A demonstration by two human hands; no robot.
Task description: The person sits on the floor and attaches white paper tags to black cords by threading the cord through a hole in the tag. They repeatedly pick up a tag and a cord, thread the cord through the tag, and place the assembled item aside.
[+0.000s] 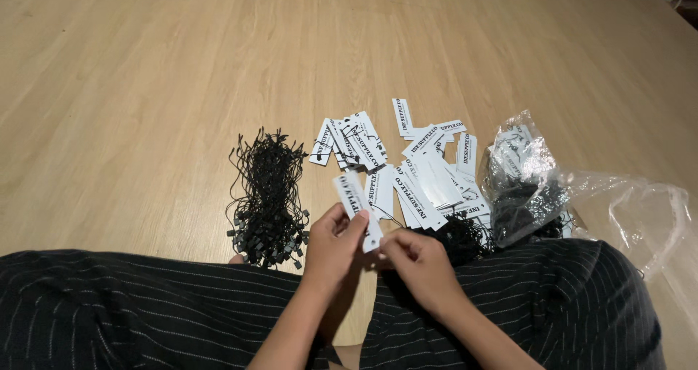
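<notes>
My left hand point(331, 243) pinches a narrow white paper tag point(354, 201) with black print, holding it upright above my lap. At the tag's lower end, the fingertips of my right hand point(416, 257) are closed on the tag; a thin black string may be there, but it is too small to tell. A bundle of black string fasteners point(266, 195) lies on the floor just left of my left hand. Beyond my hands, loose white tags point(429, 174) are spread out, with a smaller group of strung tags point(352, 143) to their left.
A clear plastic bag point(534, 188) holding more black strings and tags lies at the right, with loose film trailing further right. More black strings point(458, 235) sit by my right knee. My legs in dark striped fabric point(131, 304) fill the bottom. The floor point(145, 65) is light wood.
</notes>
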